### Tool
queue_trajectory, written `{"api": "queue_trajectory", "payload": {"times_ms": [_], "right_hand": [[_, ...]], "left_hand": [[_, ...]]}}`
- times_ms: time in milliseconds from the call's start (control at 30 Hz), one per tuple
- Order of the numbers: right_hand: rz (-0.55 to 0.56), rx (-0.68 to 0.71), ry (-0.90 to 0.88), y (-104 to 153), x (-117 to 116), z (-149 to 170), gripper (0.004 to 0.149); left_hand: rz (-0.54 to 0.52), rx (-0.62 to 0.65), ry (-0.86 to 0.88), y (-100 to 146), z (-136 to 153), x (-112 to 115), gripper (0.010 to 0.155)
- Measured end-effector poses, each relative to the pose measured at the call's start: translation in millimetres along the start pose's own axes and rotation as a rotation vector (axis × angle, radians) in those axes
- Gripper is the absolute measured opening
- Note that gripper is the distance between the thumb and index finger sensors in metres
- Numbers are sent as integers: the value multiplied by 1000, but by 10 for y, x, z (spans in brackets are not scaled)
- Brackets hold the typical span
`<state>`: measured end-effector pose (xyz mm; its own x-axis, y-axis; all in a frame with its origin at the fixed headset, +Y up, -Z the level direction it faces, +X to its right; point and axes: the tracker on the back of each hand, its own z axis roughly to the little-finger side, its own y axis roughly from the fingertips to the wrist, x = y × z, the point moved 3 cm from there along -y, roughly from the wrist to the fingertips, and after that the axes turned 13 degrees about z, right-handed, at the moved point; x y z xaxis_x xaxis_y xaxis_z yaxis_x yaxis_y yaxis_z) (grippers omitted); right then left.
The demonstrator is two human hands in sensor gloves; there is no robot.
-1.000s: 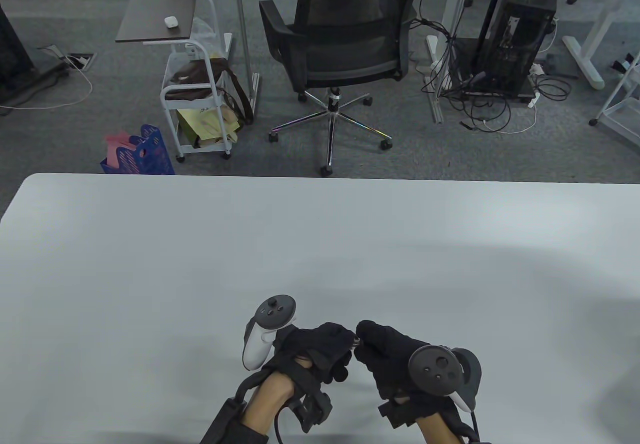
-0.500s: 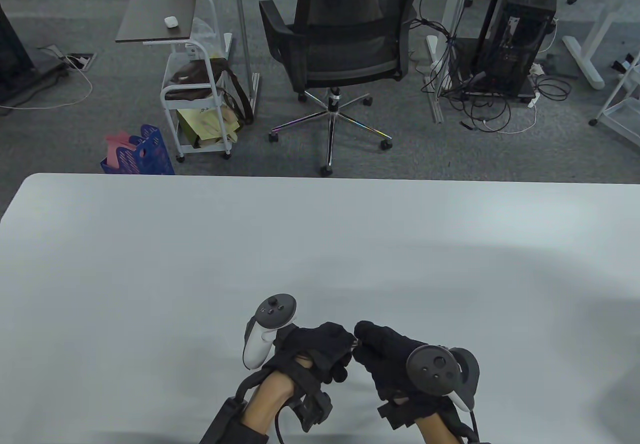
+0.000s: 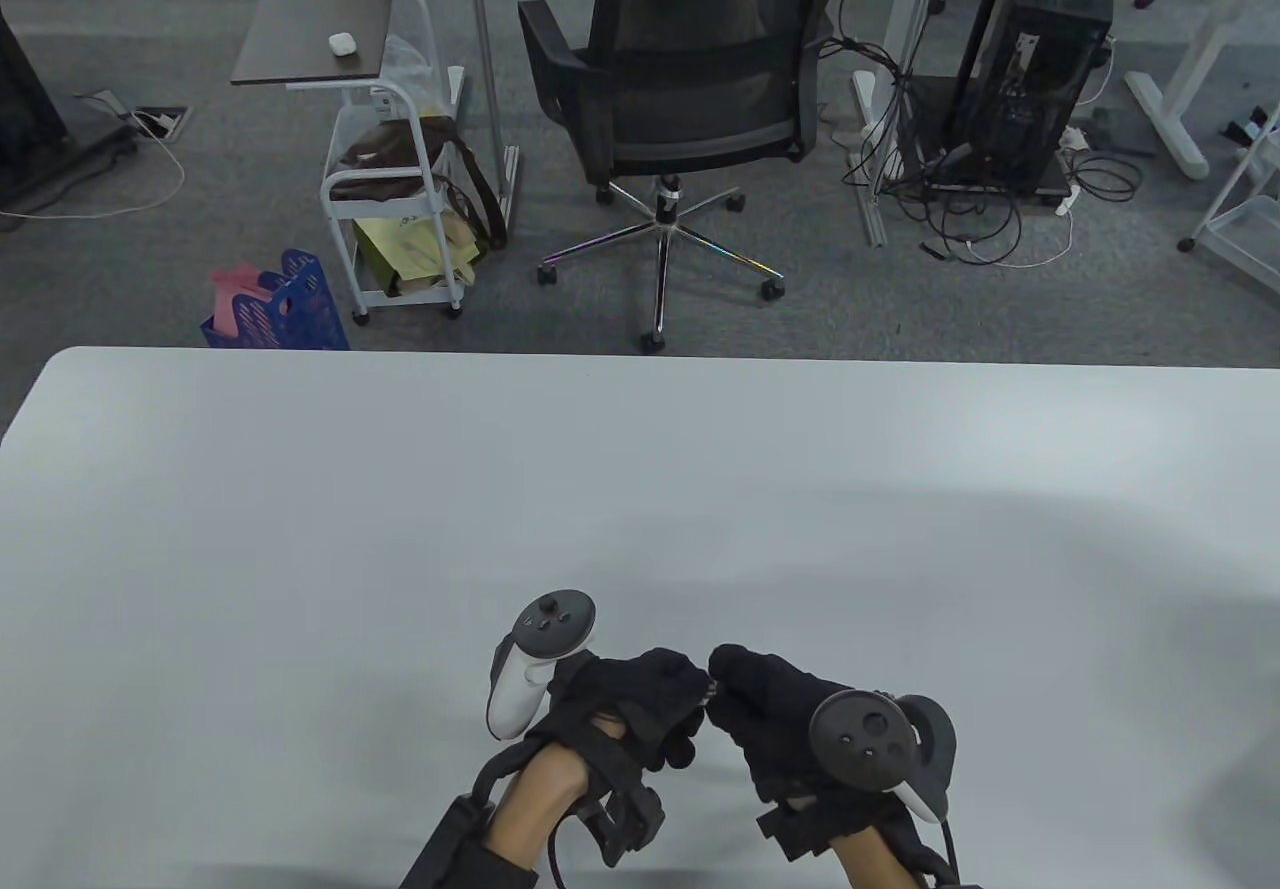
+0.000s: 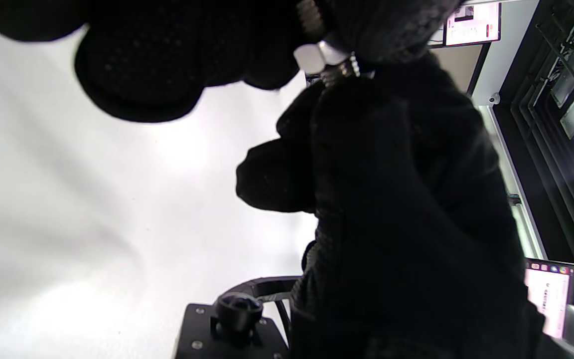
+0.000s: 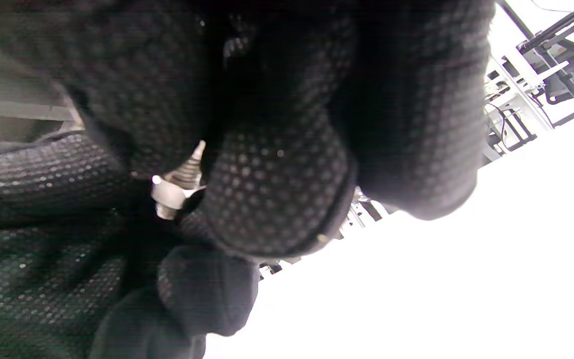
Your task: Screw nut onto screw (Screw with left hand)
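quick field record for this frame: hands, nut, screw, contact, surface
left hand: fingers curled, pinching the nut
right hand: fingers curled round the screw
nut: silver hex, sitting on the screw's thread
screw: threaded shank shows between the fingertips; head hidden
contact: the two hands meet fingertip to fingertip above the table
table: plain white top
how far threaded on: cannot tell
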<state>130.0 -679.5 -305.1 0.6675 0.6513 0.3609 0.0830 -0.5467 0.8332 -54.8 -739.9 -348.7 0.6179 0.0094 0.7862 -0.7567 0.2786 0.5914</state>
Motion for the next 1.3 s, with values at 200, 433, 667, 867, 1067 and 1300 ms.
{"api": "queue_trajectory", "payload": {"times_ms": [200, 433, 667, 867, 1067, 1300], "right_hand": [[9, -4, 1, 2, 8, 22, 49], [14, 3, 5, 2, 10, 7, 49], [17, -3, 0, 1, 13, 14, 48], [18, 5, 1, -4, 26, -8, 48], [18, -1, 0, -2, 30, 5, 48], [27, -5, -11, -1, 39, 4, 48]], "left_hand": [[-30, -12, 24, 10, 56, -16, 66], [18, 4, 1, -2, 0, 0, 56], [-30, -11, 17, 7, 52, -19, 59], [20, 10, 18, 7, 8, -1, 57], [-19, -7, 10, -3, 24, -12, 57], [-3, 15, 37, 11, 11, 4, 65]]}}
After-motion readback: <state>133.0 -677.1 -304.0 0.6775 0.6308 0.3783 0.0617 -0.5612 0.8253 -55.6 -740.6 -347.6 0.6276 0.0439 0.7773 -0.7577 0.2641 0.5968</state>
